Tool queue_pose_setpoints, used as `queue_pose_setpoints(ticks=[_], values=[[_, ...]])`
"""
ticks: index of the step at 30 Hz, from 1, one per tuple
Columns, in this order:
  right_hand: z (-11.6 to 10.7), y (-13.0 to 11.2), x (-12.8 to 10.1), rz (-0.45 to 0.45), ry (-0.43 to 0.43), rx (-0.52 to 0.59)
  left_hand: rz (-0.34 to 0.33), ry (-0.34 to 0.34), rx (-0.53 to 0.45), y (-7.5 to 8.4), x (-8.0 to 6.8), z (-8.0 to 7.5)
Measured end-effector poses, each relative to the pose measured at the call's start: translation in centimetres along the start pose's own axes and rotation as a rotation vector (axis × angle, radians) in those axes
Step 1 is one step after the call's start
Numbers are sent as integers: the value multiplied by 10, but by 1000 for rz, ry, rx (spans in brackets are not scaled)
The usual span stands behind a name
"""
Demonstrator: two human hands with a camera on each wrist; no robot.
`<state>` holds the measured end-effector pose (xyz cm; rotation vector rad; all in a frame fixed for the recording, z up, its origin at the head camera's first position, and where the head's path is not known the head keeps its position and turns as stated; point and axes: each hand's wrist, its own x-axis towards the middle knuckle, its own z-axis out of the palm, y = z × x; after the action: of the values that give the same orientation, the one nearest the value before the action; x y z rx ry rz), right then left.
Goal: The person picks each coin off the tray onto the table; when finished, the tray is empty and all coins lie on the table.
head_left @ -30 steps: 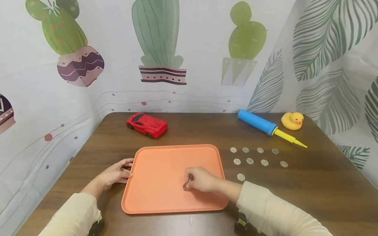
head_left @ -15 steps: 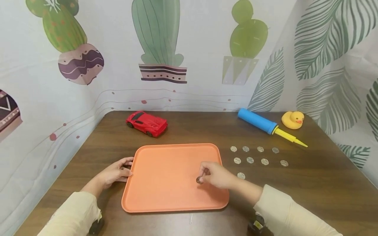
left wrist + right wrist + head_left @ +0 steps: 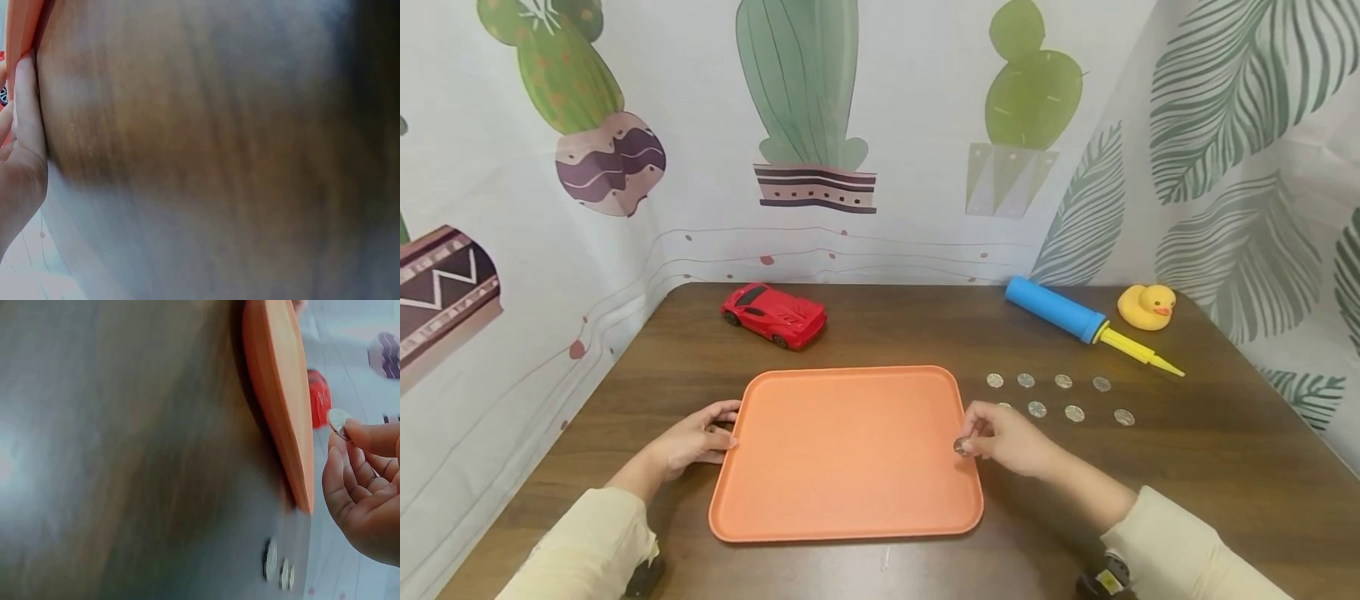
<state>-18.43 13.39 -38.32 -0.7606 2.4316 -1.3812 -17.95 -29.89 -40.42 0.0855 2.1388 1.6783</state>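
The orange tray (image 3: 842, 467) lies flat on the table. At its left rim rests my left hand (image 3: 696, 437), its thumb and fingertips against the edge; in the left wrist view the thumb (image 3: 28, 106) lies straight along the rim. Over the tray's right rim, my right hand (image 3: 1011, 437) pinches a silver coin (image 3: 961, 447) between thumb and finger. The right wrist view shows this coin (image 3: 338, 420) held up on its edge at the fingertips. Several coins (image 3: 1074, 413) lie in rows right of the tray, one partly hidden by the right hand.
A red toy car (image 3: 775, 317) stands behind the tray. At the back right lie a blue and yellow hand pump (image 3: 1060, 310) and a yellow rubber duck (image 3: 1146, 307). The brown wooden table (image 3: 887, 321) meets a patterned cloth (image 3: 917, 167) at the back.
My right hand has carried the pinched coin rightward, from over the middle of the tray to its right rim. The left hand and the tray have stayed in place.
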Motion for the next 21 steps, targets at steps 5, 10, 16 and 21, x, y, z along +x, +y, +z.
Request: queue_pose_setpoints(ticks=[5, 10, 16, 21], values=[[-18, 6, -10, 25, 72, 0, -2, 1, -5, -1, 1, -1], [-34, 12, -22, 38, 153, -27, 0, 5, -6, -1, 1, -1], [-46, 26, -35, 113, 204, 0, -3, 9, -1, -1, 2, 0], [-53, 40, -46, 178, 226, 4, -10, 8, -4, -2, 2, -2]])
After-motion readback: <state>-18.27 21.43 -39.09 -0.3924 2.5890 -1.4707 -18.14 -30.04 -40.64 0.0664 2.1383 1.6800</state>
